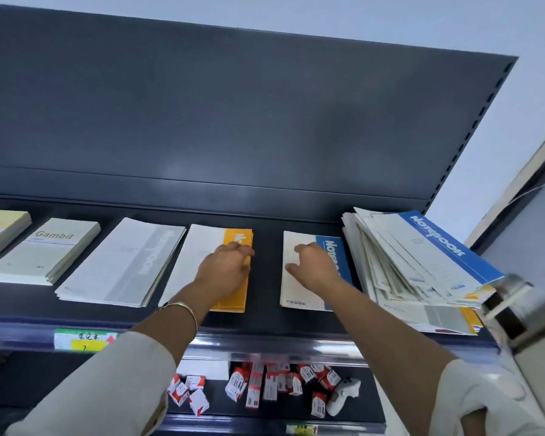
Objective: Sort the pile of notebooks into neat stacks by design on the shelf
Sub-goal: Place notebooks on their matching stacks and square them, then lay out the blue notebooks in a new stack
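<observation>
As fingers (243,248) bend, left hand (225,269) touches orange notebooks (231,298).

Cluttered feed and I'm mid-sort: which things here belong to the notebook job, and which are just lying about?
Job:
pile, unsorted, far right
orange stack under the left hand
blue stack under the right hand
grey stack
Gambit stack
cream stack
shelf

Lying about:
red-white boxes and a white device on the lower shelf
price label
</observation>
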A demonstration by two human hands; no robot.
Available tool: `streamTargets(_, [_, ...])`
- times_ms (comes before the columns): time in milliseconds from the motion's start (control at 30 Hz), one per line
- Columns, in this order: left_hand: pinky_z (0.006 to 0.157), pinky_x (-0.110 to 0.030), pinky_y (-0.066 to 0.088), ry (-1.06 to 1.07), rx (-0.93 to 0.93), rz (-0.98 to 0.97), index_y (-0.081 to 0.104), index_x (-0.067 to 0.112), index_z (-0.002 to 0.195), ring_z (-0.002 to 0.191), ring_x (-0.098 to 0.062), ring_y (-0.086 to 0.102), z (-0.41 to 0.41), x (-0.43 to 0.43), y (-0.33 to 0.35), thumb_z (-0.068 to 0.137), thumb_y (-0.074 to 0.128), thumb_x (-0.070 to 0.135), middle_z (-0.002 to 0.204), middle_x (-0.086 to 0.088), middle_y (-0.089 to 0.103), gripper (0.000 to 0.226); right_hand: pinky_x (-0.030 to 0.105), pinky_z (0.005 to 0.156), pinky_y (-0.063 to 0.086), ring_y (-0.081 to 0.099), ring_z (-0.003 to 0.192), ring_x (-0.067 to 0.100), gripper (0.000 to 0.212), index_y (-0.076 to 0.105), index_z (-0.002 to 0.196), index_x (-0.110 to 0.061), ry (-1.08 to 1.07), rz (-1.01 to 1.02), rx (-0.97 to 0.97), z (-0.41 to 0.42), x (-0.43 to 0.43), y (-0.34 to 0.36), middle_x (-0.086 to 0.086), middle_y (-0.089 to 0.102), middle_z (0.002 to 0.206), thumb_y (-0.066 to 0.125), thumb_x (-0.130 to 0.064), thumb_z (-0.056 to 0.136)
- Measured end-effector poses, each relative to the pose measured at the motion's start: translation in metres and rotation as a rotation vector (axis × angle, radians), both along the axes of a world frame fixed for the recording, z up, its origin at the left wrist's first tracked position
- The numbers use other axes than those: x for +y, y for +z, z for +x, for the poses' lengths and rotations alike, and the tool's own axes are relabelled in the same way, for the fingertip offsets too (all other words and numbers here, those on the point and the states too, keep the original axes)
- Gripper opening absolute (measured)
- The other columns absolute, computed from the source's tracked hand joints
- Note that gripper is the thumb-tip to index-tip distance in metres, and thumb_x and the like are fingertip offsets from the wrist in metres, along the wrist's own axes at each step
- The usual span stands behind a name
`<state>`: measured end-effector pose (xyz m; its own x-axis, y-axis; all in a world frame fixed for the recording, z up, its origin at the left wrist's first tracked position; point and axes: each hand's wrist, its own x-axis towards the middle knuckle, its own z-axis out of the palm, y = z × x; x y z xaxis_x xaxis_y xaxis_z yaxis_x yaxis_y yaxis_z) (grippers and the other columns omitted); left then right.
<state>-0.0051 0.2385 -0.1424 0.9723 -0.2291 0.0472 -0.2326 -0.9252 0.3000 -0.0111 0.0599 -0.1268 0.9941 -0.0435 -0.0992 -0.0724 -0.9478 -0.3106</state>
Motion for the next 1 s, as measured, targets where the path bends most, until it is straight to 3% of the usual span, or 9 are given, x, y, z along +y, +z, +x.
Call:
streamTargets(133, [0.101, -0.039, 0.042, -0.144, 0.105, -0.043, 0.039, 0.025, 0.140, 0.126, -0.025, 0.043, -0.001, -0.043, -0.012, 0.095, 0.048, 0.029, 0.139, -0.006, 0.043, 0.046, 0.039, 0.103, 0.037, 0.038, 0.127, 0.034, 0.050, 0.045, 0.132, -0.009, -0.111, -0.054, 0.137, -0.007, -0.036, -0.009, 0.019, 0.037, 0.141, 0.053, -0.039, 0.092])
streamTargets(267, [0.107, -0.037, 0.035, -0.186, 0.127, -0.005, 0.026, 0.021, 0.147, 0.129, -0.027, 0.038, -0.007, -0.068, -0.020, 0.094, 0.050, 0.026, 0.144, -0.009, 0.036, 0.058, 0.040, 0.110, 0.033, 0.031, 0.134, 0.035, 0.062, 0.039, 0.137, -0.011, -0.168, 0.019, 0.244, -0.009, -0.049, -0.016, 0.023, 0.022, 0.149, 0.062, -0.039, 0.087])
streamTargets(500, [0.103, -0.031, 0.040, -0.155, 0.147, 0.026, 0.052, 0.008, 0.132, 0.122, -0.026, 0.044, -0.006, -0.065, -0.017, 0.092, 0.051, 0.009, 0.133, -0.011, 0.041, 0.039, 0.038, 0.106, 0.035, 0.032, 0.131, 0.033, 0.064, 0.040, 0.134, -0.014, -0.131, 0.061, 0.220, -0.007, -0.037, -0.019, 0.018, 0.028, 0.144, 0.069, -0.038, 0.083])
streamTargets(833, [0.099, -0.027, 0.040, -0.120, 0.111, 0.053, 0.054, 0.010, 0.129, 0.122, -0.023, 0.044, -0.011, -0.048, -0.016, 0.094, 0.049, 0.013, 0.132, -0.009, 0.045, 0.036, 0.038, 0.105, 0.038, 0.031, 0.132, 0.033, 0.057, 0.041, 0.133, -0.013, -0.066, 0.065, 0.196, -0.008, -0.021, -0.019, 0.017, 0.026, 0.144, 0.065, -0.035, 0.087])
streamTargets(1000, [0.102, -0.030, 0.041, -0.109, 0.048, 0.029, 0.050, 0.017, 0.134, 0.124, -0.021, 0.044, -0.006, -0.062, -0.003, 0.095, 0.050, 0.018, 0.137, -0.005, 0.045, 0.039, 0.037, 0.098, 0.043, 0.042, 0.124, 0.033, 0.041, 0.051, 0.127, -0.008, 0.041, 0.035, -0.027, -0.014, -0.029, 0.003, 0.015, 0.037, 0.139, 0.058, -0.026, 0.091])
